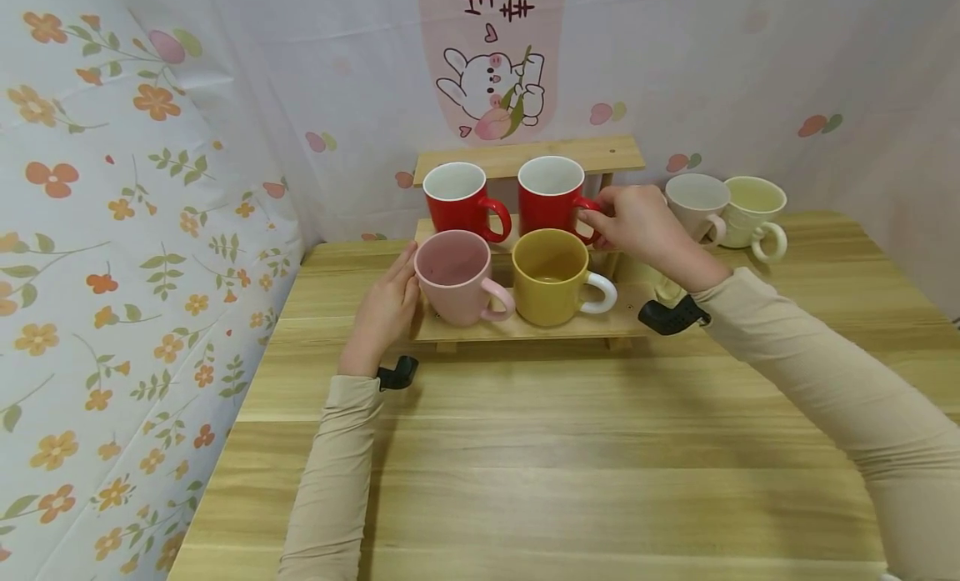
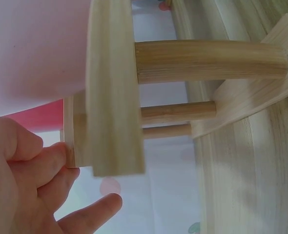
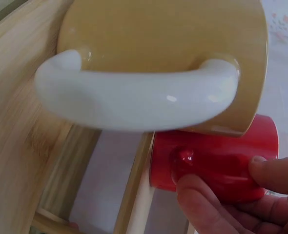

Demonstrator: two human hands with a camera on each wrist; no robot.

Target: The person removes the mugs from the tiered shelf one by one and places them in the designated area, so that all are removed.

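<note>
My right hand (image 1: 637, 222) pinches the handle of the right-hand red mug (image 1: 550, 199), thumb and fingers about it in the right wrist view. That mug stands on the middle tier of a wooden stepped rack (image 1: 525, 329), beside another red mug (image 1: 453, 193). A pink mug (image 1: 453, 285) and a mustard-yellow mug (image 1: 551, 285) with a white handle (image 3: 134, 100) stand on the front tier. My left hand (image 1: 386, 310) is at the rack's left end, beside the pink mug. In the left wrist view its fingertips (image 2: 61, 153) touch the end of a board.
Right of the rack, a whitish mug (image 1: 693, 199) and a pale yellow-green mug (image 1: 753, 210) stand on the wooden table (image 1: 562, 456). Another pale yellow item (image 1: 667, 291) is partly hidden below my right wrist. Patterned cloth (image 1: 337, 64) hangs behind and at the left.
</note>
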